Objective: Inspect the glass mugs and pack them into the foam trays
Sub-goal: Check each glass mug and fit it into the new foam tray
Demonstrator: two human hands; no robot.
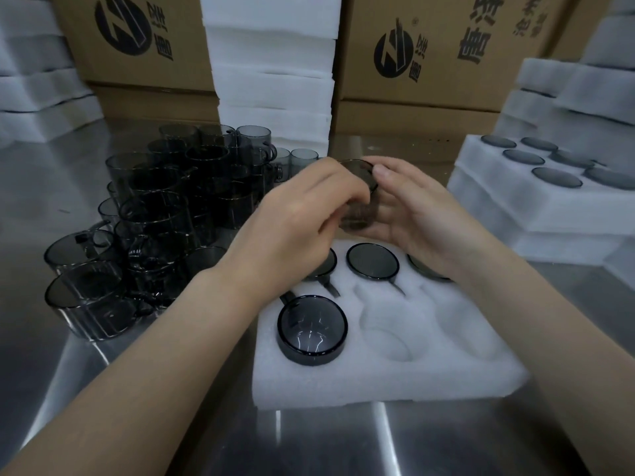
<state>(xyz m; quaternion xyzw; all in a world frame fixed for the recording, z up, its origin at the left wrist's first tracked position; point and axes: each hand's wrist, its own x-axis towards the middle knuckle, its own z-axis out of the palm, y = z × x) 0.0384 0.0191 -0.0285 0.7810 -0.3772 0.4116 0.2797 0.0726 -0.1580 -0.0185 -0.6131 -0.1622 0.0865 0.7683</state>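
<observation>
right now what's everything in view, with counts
table: one, steel, underneath
near tray: one, white, on table in front
packed mugs: four, grey, in near tray
empty pockets: two, white, near tray's front row
held mug: one, smoky grey, above near tray
loose mugs: many, grey, heaped at left
filled tray: one, white, atop stack at right
foam stacks: several, white, back and sides
boxes: at least two, brown, behind
left hand: grips held mug
right hand: holds held mug
</observation>
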